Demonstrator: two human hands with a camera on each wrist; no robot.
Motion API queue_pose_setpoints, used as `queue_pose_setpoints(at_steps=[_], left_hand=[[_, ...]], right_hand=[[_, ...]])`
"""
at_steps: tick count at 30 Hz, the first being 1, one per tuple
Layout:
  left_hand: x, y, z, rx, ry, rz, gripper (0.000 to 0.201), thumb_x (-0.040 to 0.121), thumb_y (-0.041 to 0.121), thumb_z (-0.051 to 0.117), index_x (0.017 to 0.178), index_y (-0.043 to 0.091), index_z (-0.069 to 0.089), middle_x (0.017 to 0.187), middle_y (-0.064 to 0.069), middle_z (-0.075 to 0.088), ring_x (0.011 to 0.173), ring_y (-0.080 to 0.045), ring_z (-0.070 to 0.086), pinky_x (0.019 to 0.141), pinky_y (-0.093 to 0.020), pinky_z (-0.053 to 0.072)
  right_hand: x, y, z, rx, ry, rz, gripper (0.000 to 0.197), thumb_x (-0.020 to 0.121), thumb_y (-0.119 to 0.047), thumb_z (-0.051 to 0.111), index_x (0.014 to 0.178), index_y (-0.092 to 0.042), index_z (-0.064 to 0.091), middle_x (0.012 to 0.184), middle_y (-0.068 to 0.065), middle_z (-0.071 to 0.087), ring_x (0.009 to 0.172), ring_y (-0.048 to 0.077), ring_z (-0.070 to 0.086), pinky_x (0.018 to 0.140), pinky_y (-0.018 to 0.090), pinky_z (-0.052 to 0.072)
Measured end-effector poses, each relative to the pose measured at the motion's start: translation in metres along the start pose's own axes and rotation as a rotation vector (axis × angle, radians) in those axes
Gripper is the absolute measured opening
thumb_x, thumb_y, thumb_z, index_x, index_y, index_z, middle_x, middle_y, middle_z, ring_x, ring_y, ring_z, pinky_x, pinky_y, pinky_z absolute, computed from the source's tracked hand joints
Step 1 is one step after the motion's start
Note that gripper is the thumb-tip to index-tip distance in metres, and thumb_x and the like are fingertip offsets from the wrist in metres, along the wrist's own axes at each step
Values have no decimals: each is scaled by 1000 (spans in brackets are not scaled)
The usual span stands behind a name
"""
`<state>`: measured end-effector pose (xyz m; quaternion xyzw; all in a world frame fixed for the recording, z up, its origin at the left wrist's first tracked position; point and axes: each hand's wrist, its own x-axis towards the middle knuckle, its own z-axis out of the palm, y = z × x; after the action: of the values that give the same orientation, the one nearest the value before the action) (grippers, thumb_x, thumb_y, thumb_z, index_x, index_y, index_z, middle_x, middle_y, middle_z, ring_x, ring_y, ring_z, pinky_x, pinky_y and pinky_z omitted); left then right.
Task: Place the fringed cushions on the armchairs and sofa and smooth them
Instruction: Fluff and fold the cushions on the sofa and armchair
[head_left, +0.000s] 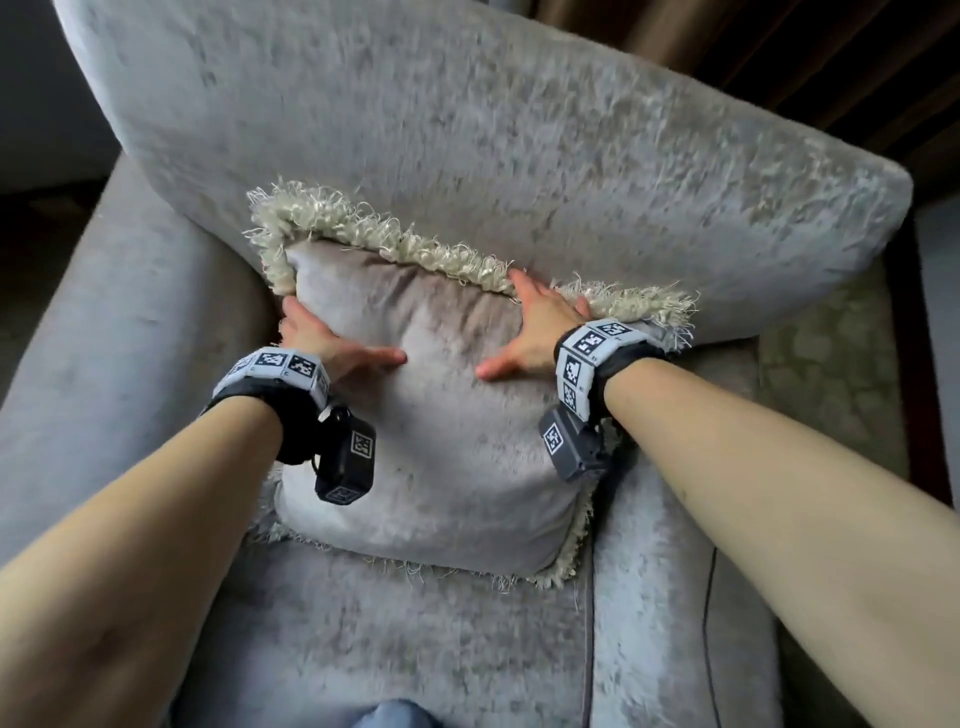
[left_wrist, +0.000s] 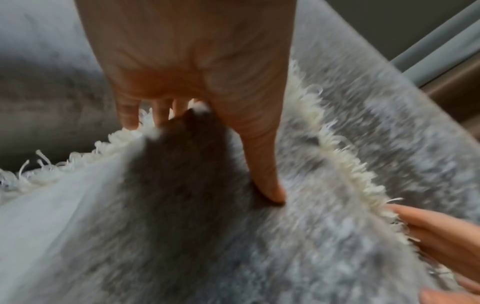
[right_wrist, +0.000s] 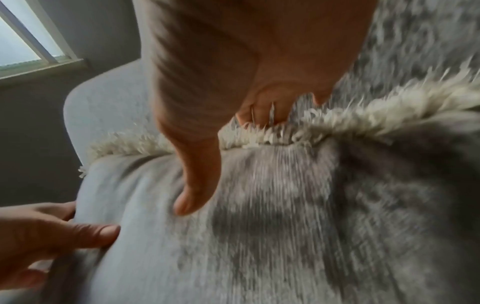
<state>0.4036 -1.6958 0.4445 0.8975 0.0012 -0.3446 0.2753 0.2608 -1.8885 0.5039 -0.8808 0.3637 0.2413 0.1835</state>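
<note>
Forearms: both bare, banded at wrist, reaching over seat | fringed cushion: upright on seat, leaning against armchair backrest | left hand: fingers wrapped round left edge, thumb on face | right hand: fingers curled over top fringe, thumb pressing face | curtain: behind chair
</note>
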Motion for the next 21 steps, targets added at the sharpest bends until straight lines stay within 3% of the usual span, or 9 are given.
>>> queue_pose_setpoints(at_steps=[3,6,8,10,12,14,17,19,21], left_hand=[[25,-15,20,-105,-22,-26,142,27,46,96,141,5,23,143,-11,39,134,-27,40,112,-38,36],[47,-39,34,-143,-42,-56,138,6,60,91,127,7,47,123,-3,60,115,-19,59,97,-31,50],[47,-44,37,-155,-80,-61,108,18,50,95,111,10,59,101,4,68,92,-11,66,78,-21,54],[42,-41,36,-139,-114,-63,82,26,46,96,96,15,66,84,6,70,74,-9,67,68,-21,55],[33,-35,33,-93,-126,-114,74,25,49,95,86,16,69,77,2,71,69,-14,68,67,-26,58],[20,-25,27,-31,-122,-126,78,20,52,94,85,14,72,75,-2,73,72,-17,71,67,-27,59],[-13,10,9,51,-102,2,77,18,53,93,81,13,75,76,-3,75,74,-18,72,69,-30,60],[-36,44,-6,80,-91,124,74,19,52,93,80,15,75,79,1,75,74,-17,71,69,-30,60],[-58,82,-21,144,-78,241,69,25,48,94,84,19,74,82,5,72,75,-14,67,67,-23,54]], right_hand=[[23,3,32,-117,-6,29,144,41,-66,83,153,-23,4,160,2,17,148,21,15,118,53,-5],[38,0,51,-177,94,33,140,37,-66,85,150,-19,17,149,3,32,140,25,29,119,51,5],[46,-5,55,-174,137,44,121,41,-57,88,141,-19,32,139,0,44,132,24,37,115,48,16],[49,-8,56,-159,168,59,93,52,-44,86,131,-21,42,131,-2,52,128,22,40,108,46,23],[46,-8,57,-142,157,82,78,56,-41,85,123,-23,49,126,-3,56,126,22,41,103,45,26],[33,-3,54,-107,130,115,67,59,-41,84,117,-23,56,122,-2,59,126,23,43,103,44,26],[4,13,30,-61,142,175,49,67,-41,79,108,-18,64,119,5,62,123,27,48,103,43,30],[-17,25,7,-25,130,217,59,63,-51,80,109,-16,65,116,7,65,116,29,56,101,42,37],[-38,36,-16,66,121,245,73,56,-61,81,110,-16,65,111,5,69,107,28,63,96,33,46]])
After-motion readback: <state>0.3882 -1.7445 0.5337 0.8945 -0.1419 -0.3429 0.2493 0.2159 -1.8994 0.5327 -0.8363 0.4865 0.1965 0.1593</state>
